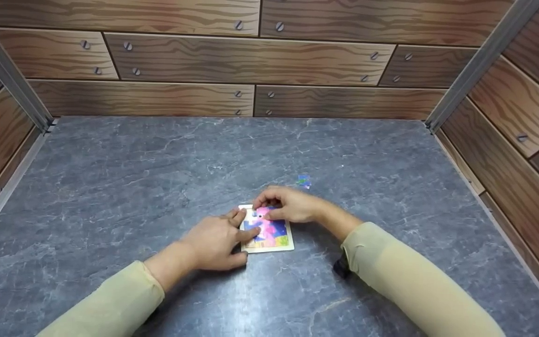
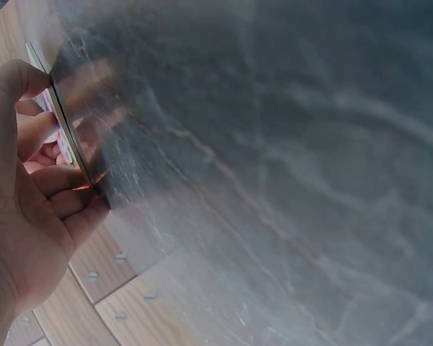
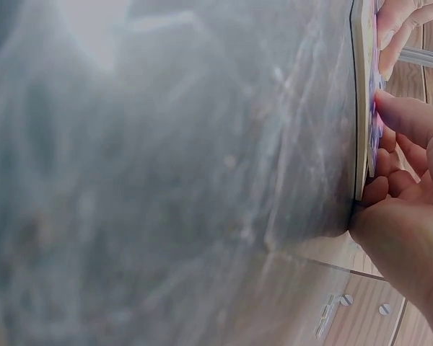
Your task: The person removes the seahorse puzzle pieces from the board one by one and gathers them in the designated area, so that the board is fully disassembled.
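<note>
Jigsaw board: pale frame smooth, wood or card, cannot tell; printed face glossy. Loose jigsaw piece: printed, shiny-looking. Tabletop: marble-patterned, smooth, polished enough to mirror my fingers. My sleeves: thin matt cloth. Corner posts: dull grey metal. Wall panels: printed-looking woodgrain, smooth.

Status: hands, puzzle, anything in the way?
Left hand touching jigsaw puzzle, left side. Right hand at its far edge. Loose puzzle piece farther back on tabletop; no obstruction visible.

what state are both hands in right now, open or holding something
Left hand: open, touching the puzzle.
Right hand: curled at the puzzle's far edge; whether it grips anything cannot be told.
</note>
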Motion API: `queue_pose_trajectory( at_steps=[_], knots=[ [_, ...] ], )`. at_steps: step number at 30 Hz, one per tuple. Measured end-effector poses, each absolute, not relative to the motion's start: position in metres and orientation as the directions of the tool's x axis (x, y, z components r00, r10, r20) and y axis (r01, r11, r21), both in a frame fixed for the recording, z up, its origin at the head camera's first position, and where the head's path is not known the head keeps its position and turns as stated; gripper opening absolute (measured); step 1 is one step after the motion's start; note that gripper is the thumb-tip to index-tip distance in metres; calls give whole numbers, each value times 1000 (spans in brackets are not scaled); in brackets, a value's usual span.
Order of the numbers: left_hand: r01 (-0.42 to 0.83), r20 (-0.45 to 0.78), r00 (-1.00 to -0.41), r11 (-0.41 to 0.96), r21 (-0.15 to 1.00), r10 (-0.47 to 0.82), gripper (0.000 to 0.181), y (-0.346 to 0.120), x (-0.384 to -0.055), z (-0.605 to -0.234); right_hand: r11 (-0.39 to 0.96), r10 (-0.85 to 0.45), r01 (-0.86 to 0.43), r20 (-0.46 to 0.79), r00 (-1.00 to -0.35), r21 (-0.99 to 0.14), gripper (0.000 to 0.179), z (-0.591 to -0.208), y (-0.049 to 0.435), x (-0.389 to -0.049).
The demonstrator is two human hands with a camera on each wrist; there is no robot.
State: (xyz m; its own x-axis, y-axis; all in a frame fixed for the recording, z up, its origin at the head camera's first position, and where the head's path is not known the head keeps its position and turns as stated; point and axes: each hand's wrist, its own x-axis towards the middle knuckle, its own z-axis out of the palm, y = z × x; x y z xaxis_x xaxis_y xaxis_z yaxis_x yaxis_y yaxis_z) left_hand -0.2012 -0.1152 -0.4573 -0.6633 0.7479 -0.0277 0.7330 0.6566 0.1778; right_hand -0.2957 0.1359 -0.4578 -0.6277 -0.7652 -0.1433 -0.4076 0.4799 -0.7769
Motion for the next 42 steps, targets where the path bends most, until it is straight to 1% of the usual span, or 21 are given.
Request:
queue_pose_trajectory(
  at_steps=[7, 14, 19, 26, 35, 42],
  knots=[
    [735, -13, -665, 658, 164, 746, 60, -115, -201, -458, 454, -780, -418, -123, -614, -787, 26, -460, 137, -297],
    [730, -33, -666, 661, 176, 745, 60, -115, -201, -457, 448, -785, -409, -131, -606, -795, 26, -460, 137, -298],
    [724, -36, -672, 666, 177, 740, 60, -115, -202, -457, 460, -780, -403, -143, -610, -791, 29, -460, 138, -299],
    [734, -11, -666, 658, 165, 746, 59, -114, -201, -458, 466, -782, -409, -149, -605, -785, 35, -462, 140, -300],
    [729, 3, -671, 660, 181, 741, 59, -114, -200, -459, 435, -786, -390, -131, -604, -812, 33, -461, 140, -297],
    [723, -19, -673, 664, 193, 739, 59, -114, -202, -459, 420, -789, -390, -118, -603, -819, 34, -460, 141, -297]
  ],
)
